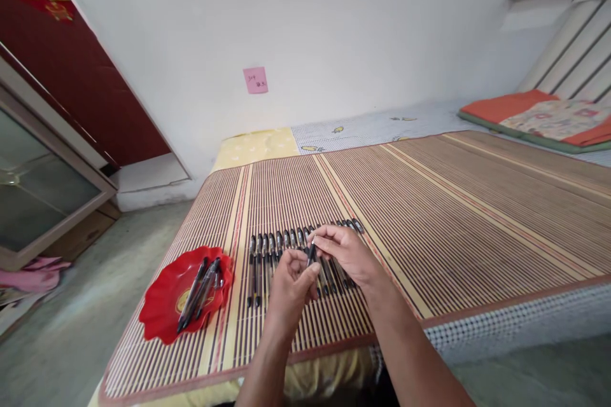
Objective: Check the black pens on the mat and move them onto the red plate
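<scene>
Above a row of black-capped clear pens (258,270), my two hands meet on one black pen (311,252). My left hand (290,283) is closed around its lower part, thumb against the barrel. With thumb and fingertips, my right hand (348,251) pinches the upper end, where a small light tip shows. Most of this pen is hidden by the fingers. The pens beneath lie side by side on the bamboo mat, partly covered by my hands. Left of them, a red scalloped plate (155,305) holds several loose pens and pen parts (200,296).
The striped bamboo mat (405,222) covers a bed. Folded orange and green bedding (525,114) lies at the far right. A pink note (256,80) sticks to the white wall behind. A glass-panelled cabinet door (38,172) stands at the left.
</scene>
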Demonstrator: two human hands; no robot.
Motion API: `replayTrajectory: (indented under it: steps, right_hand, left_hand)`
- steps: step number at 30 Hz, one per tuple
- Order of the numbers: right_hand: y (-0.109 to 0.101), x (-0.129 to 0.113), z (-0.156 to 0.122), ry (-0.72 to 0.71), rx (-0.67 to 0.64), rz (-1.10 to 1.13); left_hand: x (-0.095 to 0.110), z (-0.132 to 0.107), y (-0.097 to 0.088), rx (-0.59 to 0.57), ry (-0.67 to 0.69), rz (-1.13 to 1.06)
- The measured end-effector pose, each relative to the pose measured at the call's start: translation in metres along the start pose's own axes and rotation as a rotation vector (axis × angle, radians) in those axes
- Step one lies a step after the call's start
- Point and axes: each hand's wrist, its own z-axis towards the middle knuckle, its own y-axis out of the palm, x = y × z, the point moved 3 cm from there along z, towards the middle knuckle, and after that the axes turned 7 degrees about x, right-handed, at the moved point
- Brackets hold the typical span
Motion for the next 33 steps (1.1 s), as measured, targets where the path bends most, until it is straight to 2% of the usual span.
replayTrajectory:
  steps: [2,6,8,16,21,25,29,33]
  right_hand:
    - [0.0,0.0,0.0,-0.003,-0.014,-0.028]
    - [-0.001,0.0,0.0,0.008,-0.032,0.043]
    - [-0.001,0.0,0.0,0.022,-0.043,0.091]
    - [0.002,0.002,-0.002,0.094,-0.045,0.102]
    - [-0.001,-0.002,-0.002,0.065,-0.042,0.088]
    - [-0.009,-0.003,-0.001,0.052,0.053,0.167]
    - [-0.015,-0.005,0.001,-0.001,0.163,0.123]
    - [-0.036,-0.01,0.001,-0.082,0.387,0.101]
  left_hand:
    - [0.003,-0.002,-0.001,0.03,0.023,0.039]
    - [0.005,-0.006,0.003,-0.108,-0.076,-0.05]
    - [0.005,-0.007,0.005,-0.13,-0.125,-0.1]
    - [0.005,-0.004,0.005,-0.022,-0.02,-0.011]
    - [0.005,-0.004,0.003,-0.029,-0.014,0.035]
    - [0.004,-0.008,0.007,-0.089,-0.059,0.07]
    - [0.002,-0.01,0.011,-0.107,-0.073,0.113]
    - [0.003,-0.009,0.008,-0.167,-0.08,0.182]
